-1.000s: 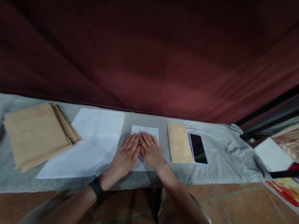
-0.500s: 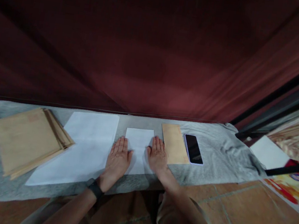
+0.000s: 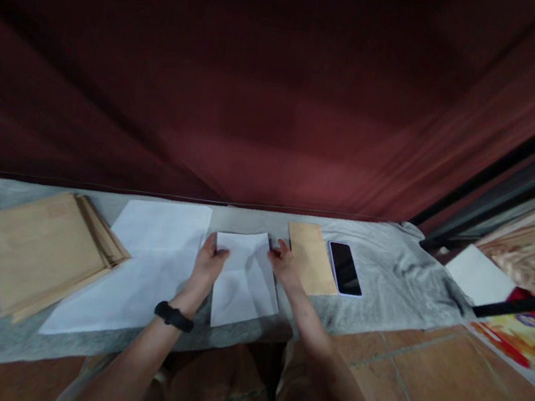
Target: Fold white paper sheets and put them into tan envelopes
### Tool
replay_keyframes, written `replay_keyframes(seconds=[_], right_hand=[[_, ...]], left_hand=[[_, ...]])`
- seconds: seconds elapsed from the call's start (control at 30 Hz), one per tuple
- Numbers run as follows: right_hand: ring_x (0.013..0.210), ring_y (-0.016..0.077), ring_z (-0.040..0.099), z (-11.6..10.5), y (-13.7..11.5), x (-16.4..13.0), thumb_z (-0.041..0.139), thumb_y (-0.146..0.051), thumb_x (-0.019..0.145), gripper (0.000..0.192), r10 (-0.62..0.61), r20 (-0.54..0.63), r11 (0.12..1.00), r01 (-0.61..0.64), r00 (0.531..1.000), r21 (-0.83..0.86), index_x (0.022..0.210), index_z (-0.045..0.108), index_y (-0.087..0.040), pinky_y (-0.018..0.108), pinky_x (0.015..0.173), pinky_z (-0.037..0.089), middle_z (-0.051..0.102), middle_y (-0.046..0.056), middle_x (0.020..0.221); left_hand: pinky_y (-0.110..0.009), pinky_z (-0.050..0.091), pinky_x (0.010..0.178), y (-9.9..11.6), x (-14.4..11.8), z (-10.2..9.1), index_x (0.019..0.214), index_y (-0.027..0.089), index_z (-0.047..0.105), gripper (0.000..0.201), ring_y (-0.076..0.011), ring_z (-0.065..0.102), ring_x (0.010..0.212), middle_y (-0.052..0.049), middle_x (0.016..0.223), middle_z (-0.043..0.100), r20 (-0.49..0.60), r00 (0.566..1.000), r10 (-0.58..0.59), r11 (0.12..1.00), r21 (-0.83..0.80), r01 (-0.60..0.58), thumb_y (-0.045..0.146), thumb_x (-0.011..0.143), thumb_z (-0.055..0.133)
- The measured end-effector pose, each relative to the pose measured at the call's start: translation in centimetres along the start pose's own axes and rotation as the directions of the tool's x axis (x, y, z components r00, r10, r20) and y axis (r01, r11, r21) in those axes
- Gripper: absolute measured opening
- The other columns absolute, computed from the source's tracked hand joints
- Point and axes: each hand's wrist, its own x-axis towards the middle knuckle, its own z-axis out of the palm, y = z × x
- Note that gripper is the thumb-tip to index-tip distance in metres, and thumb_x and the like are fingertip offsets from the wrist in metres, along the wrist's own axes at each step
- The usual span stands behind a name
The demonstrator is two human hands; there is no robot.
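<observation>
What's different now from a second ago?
The left hand and right hand, earlier flat together on the small sheet, have parted to its side edges. The left now pinches it; the right's hold is unclear. The sheet bends, its near edge closer to the person. Envelope stack, phone and large paper stayed put.

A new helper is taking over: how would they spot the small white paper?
Find the grey cloth below the red curtain. Near its middle, the small white paper is between the left hand and right hand. Unlike the larger white sheet to its left, it has a hand at each side edge.
</observation>
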Motion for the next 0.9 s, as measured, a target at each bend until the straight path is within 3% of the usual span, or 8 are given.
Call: replay_keyframes(seconds=[0.13,0.23,0.37,0.47,0.57,0.7,0.8,0.9], right_hand=[[0.073,0.0209,0.069,-0.5,-1.2,0.3,0.057,-0.036,0.087,0.032,-0.016,0.086,0.958,-0.009,0.996,0.286,0.11,0.071,-0.018,0.031,0.067,0.056,0.073,0.003,0.078],[0.07,0.0192,0.067,-2.1,-3.2,0.3,0.064,-0.041,0.081,0.026,-0.02,0.15,0.828,-0.068,0.988,0.556,0.091,0.071,-0.018,0.028,0.065,0.055,0.072,0.003,0.074],[0.08,0.0179,0.067,-5.0,-6.6,0.1,0.068,-0.04,0.079,0.02,-0.104,-0.003,0.756,0.082,0.995,0.65,0.088,0.068,-0.022,0.028,0.077,0.054,0.073,0.001,0.085],[0.104,0.0222,0.067,-6.7,-8.5,-0.7,0.06,-0.036,0.086,0.015,-0.198,-0.123,0.789,0.232,0.972,0.569,0.089,0.067,-0.023,0.034,0.092,0.052,0.074,0.005,0.109],[0.122,0.0248,0.062,-7.5,-9.0,-1.6,0.051,-0.031,0.092,0.016,-0.272,-0.13,0.845,0.301,0.953,0.442,0.088,0.065,-0.024,0.039,0.102,0.049,0.069,0.007,0.128],[0.124,0.0239,0.062,-7.1,-7.2,-2.1,0.051,-0.026,0.091,0.014,-0.337,-0.086,0.861,0.343,0.938,0.376,0.082,0.062,-0.024,0.041,0.106,0.047,0.07,0.008,0.124],[0.12,0.0226,0.064,-6.2,-5.1,-2.1,0.052,-0.02,0.088,0.014,-0.355,-0.022,0.871,0.34,0.934,0.354,0.078,0.062,-0.024,0.04,0.105,0.048,0.073,0.008,0.118],[0.121,0.0214,0.065,-5.7,-3.1,-2.5,0.048,-0.012,0.085,0.021,-0.376,0.081,0.9,0.344,0.923,0.268,0.08,0.066,-0.022,0.04,0.106,0.049,0.073,0.008,0.122]], left_hand=[[-0.033,0.054,0.075,2.6,-1.1,0.2,0.106,0.013,0.069,0.047,-0.021,0.069,0.081,-0.005,0.093,0.075,0.0,0.993,-0.121,0.973,-0.2,0.119,0.031,0.064,0.076],[-0.032,0.054,0.072,4.6,-1.4,0.1,0.104,0.013,0.071,0.048,-0.0198,0.069,0.075,-0.005,0.09,0.076,-0.012,0.993,-0.119,0.961,-0.253,0.112,0.038,0.065,0.081],[-0.036,0.055,0.086,7.0,-1.5,-0.5,0.1,0.016,0.074,0.036,-0.0208,0.071,0.087,-0.005,0.094,0.077,-0.083,0.994,0.077,0.971,-0.221,-0.094,0.04,0.074,0.079],[-0.04,0.052,0.099,8.4,-2.0,-1.3,0.088,0.019,0.075,0.02,-0.0238,0.071,0.103,-0.006,0.101,0.078,-0.082,0.943,0.321,0.943,-0.064,-0.326,0.035,0.077,0.076],[-0.046,0.05,0.105,8.7,-2.4,-2.2,0.085,0.021,0.074,0.012,-0.0265,0.068,0.114,-0.008,0.108,0.077,0.022,0.865,0.501,0.865,0.033,-0.502,0.033,0.081,0.073],[-0.049,0.046,0.108,7.3,-2.4,-3.5,0.089,0.024,0.074,0.007,-0.0261,0.067,0.117,-0.007,0.11,0.078,0.281,0.741,0.61,0.714,0.211,-0.667,0.028,0.086,0.069],[-0.049,0.04,0.115,5.5,-2.5,-4.3,0.102,0.027,0.075,0.025,-0.024,0.064,0.124,-0.005,0.124,0.074,0.563,0.661,0.496,0.583,0.349,-0.734,0.014,0.084,0.062],[-0.047,0.038,0.118,4.0,-3.2,-4.8,0.12,0.029,0.071,0.051,-0.0216,0.057,0.134,-0.003,0.14,0.065,0.724,0.617,0.31,0.5,0.428,-0.753,0.003,0.081,0.054]])
